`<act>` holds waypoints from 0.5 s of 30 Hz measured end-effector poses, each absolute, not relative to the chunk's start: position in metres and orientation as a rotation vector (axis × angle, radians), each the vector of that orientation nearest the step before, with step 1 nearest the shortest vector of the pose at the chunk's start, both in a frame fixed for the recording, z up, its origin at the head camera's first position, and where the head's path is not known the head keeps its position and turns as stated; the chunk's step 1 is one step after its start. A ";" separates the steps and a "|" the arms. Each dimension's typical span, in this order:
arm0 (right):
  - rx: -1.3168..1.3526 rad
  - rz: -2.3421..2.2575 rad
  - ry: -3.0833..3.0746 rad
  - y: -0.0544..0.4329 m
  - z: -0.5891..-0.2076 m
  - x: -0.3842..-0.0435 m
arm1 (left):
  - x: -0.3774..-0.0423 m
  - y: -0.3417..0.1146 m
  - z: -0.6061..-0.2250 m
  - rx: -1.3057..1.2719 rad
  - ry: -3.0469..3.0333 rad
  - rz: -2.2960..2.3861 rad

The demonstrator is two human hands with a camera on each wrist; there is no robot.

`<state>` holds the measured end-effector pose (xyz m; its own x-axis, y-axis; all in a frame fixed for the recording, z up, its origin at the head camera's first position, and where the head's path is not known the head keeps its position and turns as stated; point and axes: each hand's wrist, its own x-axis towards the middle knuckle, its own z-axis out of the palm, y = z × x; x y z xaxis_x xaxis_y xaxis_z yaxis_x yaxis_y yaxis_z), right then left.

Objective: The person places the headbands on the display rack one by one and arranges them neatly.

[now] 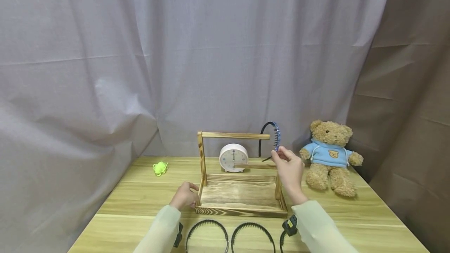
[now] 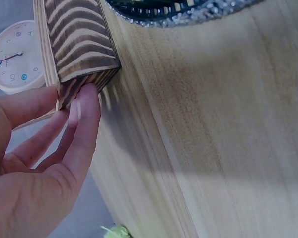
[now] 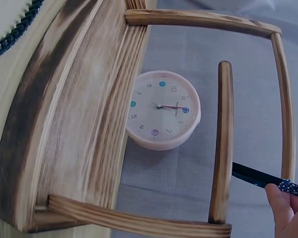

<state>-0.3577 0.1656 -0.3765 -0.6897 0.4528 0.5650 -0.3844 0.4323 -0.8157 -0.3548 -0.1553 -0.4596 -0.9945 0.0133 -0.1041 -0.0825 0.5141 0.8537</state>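
Note:
A wooden rack (image 1: 242,211) with a shallow tray base and two bars at different heights stands on the table. My left hand (image 1: 185,195) grips the tray's front left corner (image 2: 84,47), thumb and fingers against the wood. Beside the upper bar's free end, my right hand (image 1: 290,169) pinches a toothed black headband (image 1: 277,134) with blue glitter. It is held upright by its lower part, and the bar's tip overlaps its loop in the head view. In the right wrist view, part of the headband passes behind a bar (image 3: 223,144).
Several toothed headbands (image 1: 207,221) lie along the table's near edge, one partly hidden by my right wrist. Behind the rack stands a round pale clock (image 1: 233,155). A teddy bear (image 1: 329,153) in a blue hoodie sits right; a lime-green yarn-like bundle (image 1: 160,168) lies left.

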 end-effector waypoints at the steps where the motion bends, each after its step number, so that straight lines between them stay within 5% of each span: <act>1: -0.057 1.358 -1.899 0.164 -0.377 -0.358 | -0.355 -0.155 -0.460 -0.063 2.644 1.504; 15: 0.017 1.451 -1.885 0.146 -0.382 -0.358 | -0.354 -0.157 -0.460 -0.041 2.589 1.562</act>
